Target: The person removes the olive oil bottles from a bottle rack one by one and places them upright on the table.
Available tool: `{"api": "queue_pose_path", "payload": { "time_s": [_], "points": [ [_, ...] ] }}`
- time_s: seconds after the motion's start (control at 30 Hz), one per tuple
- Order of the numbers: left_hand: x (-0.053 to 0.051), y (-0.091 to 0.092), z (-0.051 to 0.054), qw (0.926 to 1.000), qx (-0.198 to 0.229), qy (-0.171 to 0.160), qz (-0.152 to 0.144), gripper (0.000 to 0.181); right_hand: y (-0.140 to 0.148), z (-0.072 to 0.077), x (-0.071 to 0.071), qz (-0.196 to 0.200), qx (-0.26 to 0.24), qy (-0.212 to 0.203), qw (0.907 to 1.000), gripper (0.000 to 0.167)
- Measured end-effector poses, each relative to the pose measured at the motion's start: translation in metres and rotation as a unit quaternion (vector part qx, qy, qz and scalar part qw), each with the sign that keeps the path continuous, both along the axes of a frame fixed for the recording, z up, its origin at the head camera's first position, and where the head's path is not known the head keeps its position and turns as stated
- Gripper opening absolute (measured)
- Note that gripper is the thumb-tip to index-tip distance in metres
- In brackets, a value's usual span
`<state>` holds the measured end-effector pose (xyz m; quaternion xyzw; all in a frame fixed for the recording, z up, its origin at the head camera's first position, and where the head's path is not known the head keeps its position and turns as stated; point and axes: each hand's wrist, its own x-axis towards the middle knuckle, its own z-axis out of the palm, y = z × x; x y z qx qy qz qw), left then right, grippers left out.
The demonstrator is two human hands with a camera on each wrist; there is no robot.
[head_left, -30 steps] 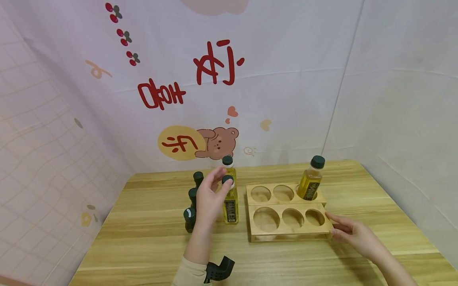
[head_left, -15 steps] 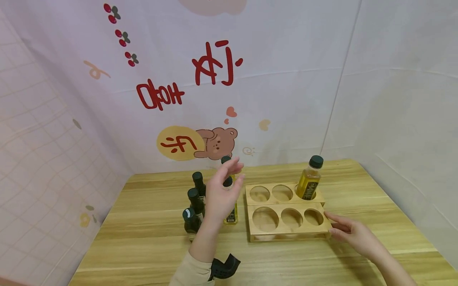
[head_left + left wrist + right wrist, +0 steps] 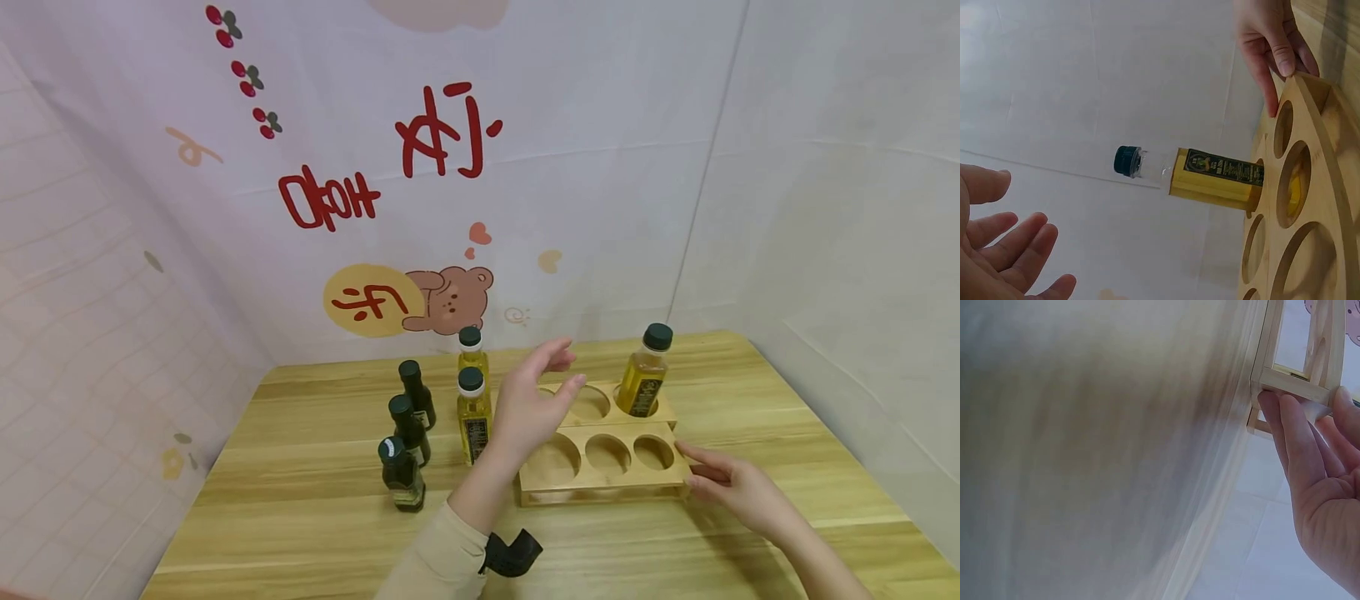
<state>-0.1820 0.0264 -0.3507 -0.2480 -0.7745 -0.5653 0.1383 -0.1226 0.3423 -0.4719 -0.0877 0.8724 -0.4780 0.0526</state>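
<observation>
My left hand (image 3: pixel 536 408) is over the left part of a two-tier wooden bottle rack (image 3: pixel 600 479), its fingers spread and holding nothing. It hides some of the left-hand holes. In the left wrist view, a bottle of yellow oil (image 3: pixel 1216 178) with a dark green cap stands in a hole of the rear tier. My right hand (image 3: pixel 738 492) holds the rack's right end near the front corner. Thumb and fingers pinch that end (image 3: pixel 1294 384) in the right wrist view.
Two oil bottles stand left of the rack, the nearer one (image 3: pixel 474 417) partly behind my left forearm. Further left is a row of three dark bottles (image 3: pixel 405 483). A white printed cloth (image 3: pixel 600 208) hangs behind the wooden table (image 3: pixel 300 500).
My left hand has moved right, from beside the nearer yellow oil bottle to over the rack, uncovering the bottles on the left. My right hand stays at the rack's end.
</observation>
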Motion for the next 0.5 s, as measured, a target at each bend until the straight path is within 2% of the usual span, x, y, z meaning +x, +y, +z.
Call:
{"api": "queue_pose_path", "payload": {
  "time_s": [0.27,0.5],
  "points": [
    [-0.008,0.037,-0.013,0.9972,-0.039,-0.055,-0.033,0.045,0.000,0.000,0.000,-0.004,-0.002,-0.012,0.9999,0.057],
    [-0.020,0.067,-0.022,0.9965,-0.072,-0.026,-0.035,0.047,-0.001,0.002,0.000,0.000,-0.007,-0.009,0.9999,0.056]
  ]
}}
